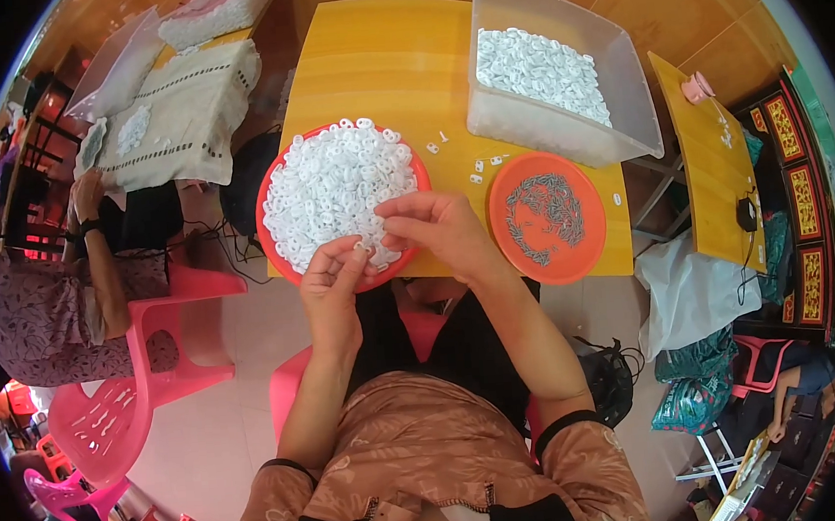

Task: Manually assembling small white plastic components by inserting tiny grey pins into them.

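Observation:
A red basin [268, 234] is heaped with small white plastic pieces [330, 189], rounded and with two holes each. Over its near edge, my left hand [334, 278] is closed, pinching one such white piece between thumb and forefinger. My right hand [440, 232] is just to the right, thumb and forefinger pressed together near that piece. Whatever those right fingertips hold is too small or hidden to name. Right of the basin, an orange-red plate [565, 262] carries many small grey metal screws [552, 210]. A few loose white pieces [477, 171] lie between basin and plate.
On the yellow table [374, 60], a translucent plastic bin [553, 120] of white pieces stands at the back right. A person [61, 285] sits at a cloth-covered table [185, 117] on the left, beside a pink chair [143, 347]. White and green bags [691, 290] stand at right.

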The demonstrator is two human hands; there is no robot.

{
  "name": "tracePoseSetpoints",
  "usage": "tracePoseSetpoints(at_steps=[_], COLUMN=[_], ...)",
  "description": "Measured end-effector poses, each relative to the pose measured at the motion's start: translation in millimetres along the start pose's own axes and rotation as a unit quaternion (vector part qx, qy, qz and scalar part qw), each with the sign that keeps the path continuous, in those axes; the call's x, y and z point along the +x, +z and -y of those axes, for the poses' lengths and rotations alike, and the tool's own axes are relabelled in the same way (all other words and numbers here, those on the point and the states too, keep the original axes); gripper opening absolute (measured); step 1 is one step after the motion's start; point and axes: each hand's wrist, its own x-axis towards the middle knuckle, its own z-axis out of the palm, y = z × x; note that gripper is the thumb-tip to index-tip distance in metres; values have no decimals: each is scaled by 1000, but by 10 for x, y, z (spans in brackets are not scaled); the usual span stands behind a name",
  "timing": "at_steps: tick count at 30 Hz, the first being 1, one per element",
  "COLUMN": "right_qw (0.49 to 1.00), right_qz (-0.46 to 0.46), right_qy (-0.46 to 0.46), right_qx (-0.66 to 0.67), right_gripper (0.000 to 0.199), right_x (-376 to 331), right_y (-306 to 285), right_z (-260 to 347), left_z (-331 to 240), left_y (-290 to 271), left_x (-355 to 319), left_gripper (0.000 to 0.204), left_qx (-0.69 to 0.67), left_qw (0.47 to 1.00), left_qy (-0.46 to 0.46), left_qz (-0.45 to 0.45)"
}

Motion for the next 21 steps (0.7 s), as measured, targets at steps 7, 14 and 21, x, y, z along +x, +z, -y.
tracePoseSetpoints(at_steps=[7,14,21], right_qw=[998,993,996], right_qz=[13,7,9], right_qy=[4,39,11], right_qx=[62,114,88], right_gripper=[22,20,20], right_x=[-126,-139,-166], right_y=[60,54,68], right_z=[-39,-41,-52], left_z=[-1,-27,-48], left_y=[25,35,66], left_x=[-59,-90,-98], left_gripper=[17,16,14], left_qx=[26,41,87], left_qw=[999,998,993], left_qy=[35,54,77], left_qz=[2,-6,-7])
